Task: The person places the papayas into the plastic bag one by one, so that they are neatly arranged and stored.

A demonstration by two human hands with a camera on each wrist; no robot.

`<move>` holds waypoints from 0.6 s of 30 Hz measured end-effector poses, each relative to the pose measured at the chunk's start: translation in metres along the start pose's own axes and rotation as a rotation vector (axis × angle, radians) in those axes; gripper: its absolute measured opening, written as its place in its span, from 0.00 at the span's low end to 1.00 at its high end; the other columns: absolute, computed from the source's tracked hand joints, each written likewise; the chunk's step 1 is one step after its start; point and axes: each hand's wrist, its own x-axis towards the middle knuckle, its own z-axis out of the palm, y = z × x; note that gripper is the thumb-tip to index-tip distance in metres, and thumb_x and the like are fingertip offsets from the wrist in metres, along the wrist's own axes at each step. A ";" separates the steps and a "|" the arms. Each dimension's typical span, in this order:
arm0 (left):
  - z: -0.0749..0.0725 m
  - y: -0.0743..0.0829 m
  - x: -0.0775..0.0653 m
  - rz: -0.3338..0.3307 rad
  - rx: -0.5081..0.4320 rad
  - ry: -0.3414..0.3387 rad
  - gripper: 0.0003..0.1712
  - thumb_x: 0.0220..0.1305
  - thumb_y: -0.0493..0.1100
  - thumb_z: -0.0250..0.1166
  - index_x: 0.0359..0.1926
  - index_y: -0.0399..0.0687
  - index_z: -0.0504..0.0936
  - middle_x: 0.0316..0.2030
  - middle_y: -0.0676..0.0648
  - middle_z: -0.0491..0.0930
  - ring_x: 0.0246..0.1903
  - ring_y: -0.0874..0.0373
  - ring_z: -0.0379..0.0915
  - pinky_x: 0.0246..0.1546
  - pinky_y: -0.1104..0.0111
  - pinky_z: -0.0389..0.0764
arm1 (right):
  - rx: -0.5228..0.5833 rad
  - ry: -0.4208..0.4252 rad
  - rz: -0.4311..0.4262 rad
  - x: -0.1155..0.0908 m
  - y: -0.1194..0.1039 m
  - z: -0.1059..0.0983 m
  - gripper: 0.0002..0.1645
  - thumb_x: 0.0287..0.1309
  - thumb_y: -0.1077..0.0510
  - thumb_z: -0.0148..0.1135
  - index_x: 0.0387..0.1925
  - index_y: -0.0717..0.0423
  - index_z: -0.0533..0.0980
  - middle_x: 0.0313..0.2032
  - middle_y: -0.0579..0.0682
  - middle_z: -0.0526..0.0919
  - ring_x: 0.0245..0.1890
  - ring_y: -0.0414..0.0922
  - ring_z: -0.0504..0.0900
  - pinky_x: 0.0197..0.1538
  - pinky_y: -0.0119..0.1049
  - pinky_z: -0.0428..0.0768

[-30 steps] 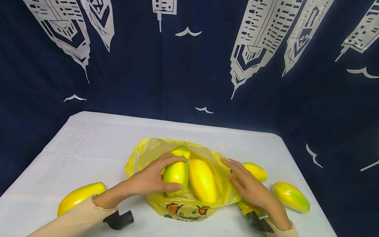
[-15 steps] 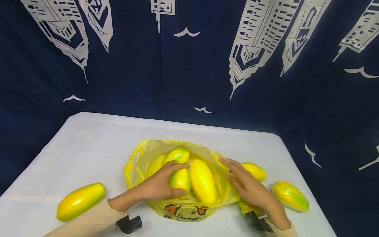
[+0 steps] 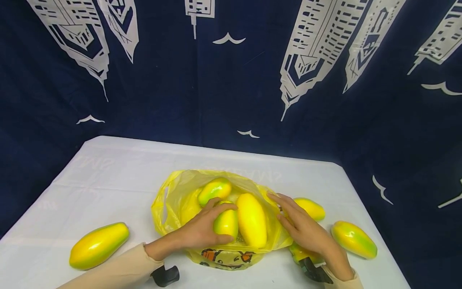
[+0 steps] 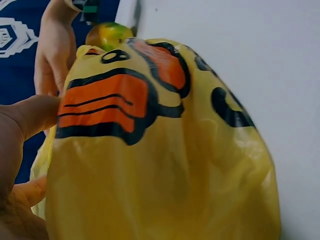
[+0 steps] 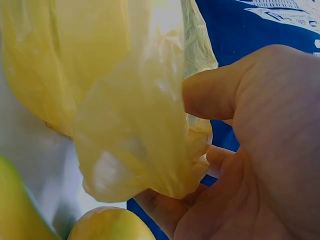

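"Firstly, the head view: what is listed?"

"Item: left hand (image 3: 202, 228), gripping a green-yellow fruit (image 3: 228, 225) inside a yellow bag (image 3: 195, 255), mouth upward on a white table (image 3: 137, 172). Item: right hand (image 3: 304, 228), holding the bag's right edge between thumb and fingers. Also bagged: a plain yellow fruit (image 3: 252, 220), just right of the gripped one, and a rear fruit (image 3: 215, 189). Loose on the table: a left fruit (image 3: 99, 245), well apart from the bag; a far right fruit (image 3: 354, 239); a nearer right fruit (image 3: 311, 208); and one fruit (image 3: 302, 253) partly under the right wrist. Behind: navy cloth (image 3: 231, 92), white towers pointing down."

"Left wrist view?"

"Bag wall, printed orange and black; left thumb and fingers beside it (gripped fruit out of sight)."

"Right wrist view?"

"Creased bag film between right thumb and fingers; two fruits below, both cut off by the picture's edge."
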 end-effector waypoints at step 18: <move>0.008 -0.008 0.007 -0.023 -0.017 -0.022 0.41 0.56 0.54 0.75 0.69 0.61 0.70 0.74 0.34 0.53 0.69 0.35 0.60 0.60 0.36 0.70 | -0.017 0.014 -0.027 0.001 0.000 0.002 0.35 0.75 0.57 0.52 0.76 0.31 0.56 0.75 0.52 0.60 0.73 0.57 0.64 0.67 0.59 0.70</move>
